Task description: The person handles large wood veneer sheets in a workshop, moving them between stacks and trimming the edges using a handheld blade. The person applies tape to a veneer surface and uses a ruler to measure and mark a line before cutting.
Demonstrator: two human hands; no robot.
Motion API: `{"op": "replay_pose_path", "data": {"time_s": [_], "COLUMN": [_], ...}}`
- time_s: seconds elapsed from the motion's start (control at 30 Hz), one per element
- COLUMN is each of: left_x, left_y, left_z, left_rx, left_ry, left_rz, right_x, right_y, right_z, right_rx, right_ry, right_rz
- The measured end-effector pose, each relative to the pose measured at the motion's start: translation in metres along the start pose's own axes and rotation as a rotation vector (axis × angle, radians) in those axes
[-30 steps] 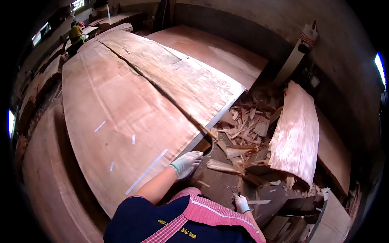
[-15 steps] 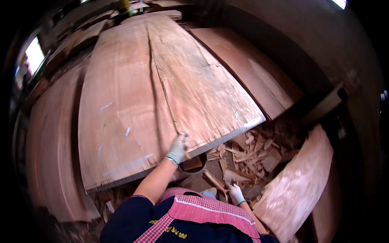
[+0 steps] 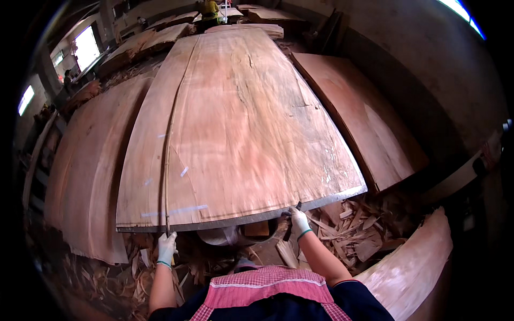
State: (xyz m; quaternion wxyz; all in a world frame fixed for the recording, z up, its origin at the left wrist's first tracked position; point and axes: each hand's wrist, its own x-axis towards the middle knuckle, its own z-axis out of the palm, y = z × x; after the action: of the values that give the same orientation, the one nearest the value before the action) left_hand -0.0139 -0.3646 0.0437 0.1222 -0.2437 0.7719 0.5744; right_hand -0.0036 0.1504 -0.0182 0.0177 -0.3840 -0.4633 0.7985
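In front of me lies a thick stack of pinkish-brown wood veneer sheets (image 3: pixel 230 134), with pale tape strips near its front left. A long thin stick (image 3: pixel 167 182) runs lengthwise along the left part of the top sheet. My left hand (image 3: pixel 166 249), in a white glove with a green cuff, is closed on the stick's near end, just past the front edge. At that edge, right of the middle, my gloved right hand (image 3: pixel 301 220) is closed around a small dark tool (image 3: pixel 298 205). Its upper tip shows above the fingers; its kind is unclear.
More veneer stacks stand to the left (image 3: pixel 96 160) and right (image 3: pixel 364 117). Scraps (image 3: pixel 364 227) litter the floor below the front edge, beside a round container (image 3: pixel 265 230). A loose curved sheet (image 3: pixel 412 267) leans at lower right. A person (image 3: pixel 210 10) is far off.
The stick has shifted left across the sheet, with my left hand moving to its near end beyond the edge. My right hand has come up from beside the scraps to the front edge.
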Motion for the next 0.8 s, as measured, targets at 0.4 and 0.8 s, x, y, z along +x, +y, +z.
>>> {"op": "replay_pose_path", "data": {"time_s": [0.4, 0.8], "left_x": [0.042, 0.084], "left_y": [-0.004, -0.04], "left_z": [-0.034, -0.031], "left_rx": [-0.958, -0.68], "left_ry": [0.051, 0.235], "left_rz": [-0.392, -0.173], "right_x": [-0.018, -0.01], "right_y": [-0.006, 0.0], "right_z": [0.064, 0.058], "right_rx": [0.033, -0.187], "right_ry": [0.096, 0.236], "right_rz": [-0.069, -0.221]}}
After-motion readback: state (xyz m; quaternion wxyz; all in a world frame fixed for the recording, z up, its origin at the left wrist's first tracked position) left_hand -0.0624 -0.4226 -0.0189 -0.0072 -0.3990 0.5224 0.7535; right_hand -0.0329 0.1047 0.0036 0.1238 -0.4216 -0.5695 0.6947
